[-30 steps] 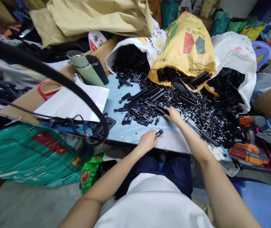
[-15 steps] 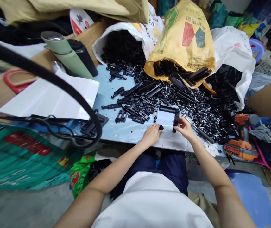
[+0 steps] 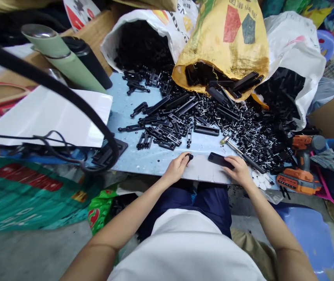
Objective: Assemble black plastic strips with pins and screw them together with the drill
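My left hand (image 3: 177, 168) pinches a small black plastic part (image 3: 189, 157) just above the front of the table. To its right, my right hand (image 3: 237, 168) is closed on one end of a long flat black plastic bar (image 3: 220, 160), whose free end points left toward the small part. The two pieces are apart. Just beyond them, a similar black bar (image 3: 206, 130) lies on the table. A hammer (image 3: 240, 153) with a metal head rests behind my right hand, its handle slanting right.
Loose black parts (image 3: 167, 130) and small metal pins (image 3: 240, 130) are heaped mid-table. A yellow sack (image 3: 222, 50) and two white sacks spill black pieces at the back. An orange cordless drill (image 3: 300, 164) stands right; a green flask (image 3: 64, 58) leans left. A black cable (image 3: 67, 97) crosses the left foreground.
My right hand has moved right and turned its bar from nearly upright to level. The other bar now lies apart from it on the table. My left hand has shifted slightly left.
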The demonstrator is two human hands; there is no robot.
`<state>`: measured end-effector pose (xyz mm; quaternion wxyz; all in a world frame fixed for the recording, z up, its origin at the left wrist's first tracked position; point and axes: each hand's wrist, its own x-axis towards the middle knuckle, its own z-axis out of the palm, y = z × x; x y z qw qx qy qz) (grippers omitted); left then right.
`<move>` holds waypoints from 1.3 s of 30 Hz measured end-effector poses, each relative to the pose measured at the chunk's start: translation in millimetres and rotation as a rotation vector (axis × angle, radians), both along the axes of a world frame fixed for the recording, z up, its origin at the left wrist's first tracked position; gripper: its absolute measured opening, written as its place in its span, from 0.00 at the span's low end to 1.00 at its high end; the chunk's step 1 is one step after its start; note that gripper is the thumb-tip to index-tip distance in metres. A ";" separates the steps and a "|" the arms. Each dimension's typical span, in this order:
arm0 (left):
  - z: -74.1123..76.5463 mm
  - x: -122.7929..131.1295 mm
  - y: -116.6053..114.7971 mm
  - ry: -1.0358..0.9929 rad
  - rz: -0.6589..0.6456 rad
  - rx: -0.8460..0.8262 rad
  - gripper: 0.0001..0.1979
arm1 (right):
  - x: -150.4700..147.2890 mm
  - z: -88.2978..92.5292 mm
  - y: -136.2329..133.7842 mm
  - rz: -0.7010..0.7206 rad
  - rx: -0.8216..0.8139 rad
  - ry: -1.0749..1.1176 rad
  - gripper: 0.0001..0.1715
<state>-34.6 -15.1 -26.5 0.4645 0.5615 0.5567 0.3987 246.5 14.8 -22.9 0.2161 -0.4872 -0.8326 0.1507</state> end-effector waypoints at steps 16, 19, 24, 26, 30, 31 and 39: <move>17.4 37.0 -3.4 0.150 0.031 0.351 0.17 | -70.7 9.2 -1.9 0.131 -0.544 0.564 0.34; 17.3 36.8 -8.1 0.210 -0.022 0.387 0.16 | -54.6 17.1 6.4 0.262 -0.350 0.404 0.29; 18.4 51.0 -7.9 0.206 0.147 0.493 0.16 | -57.7 16.7 -2.8 0.234 -0.214 0.335 0.28; 28.8 50.9 0.6 0.207 0.237 0.586 0.17 | -71.0 8.2 -19.8 0.308 -0.280 0.301 0.28; 58.5 30.2 18.4 0.261 0.228 0.700 0.16 | -88.6 -2.7 -44.8 0.355 -0.478 0.343 0.31; 63.2 24.9 19.6 0.270 0.221 0.686 0.16 | -88.3 -0.7 -44.5 0.221 -0.502 0.425 0.32; 45.1 43.6 -3.6 0.150 0.022 0.465 0.16 | -79.9 41.2 -14.4 -0.069 -0.598 0.754 0.38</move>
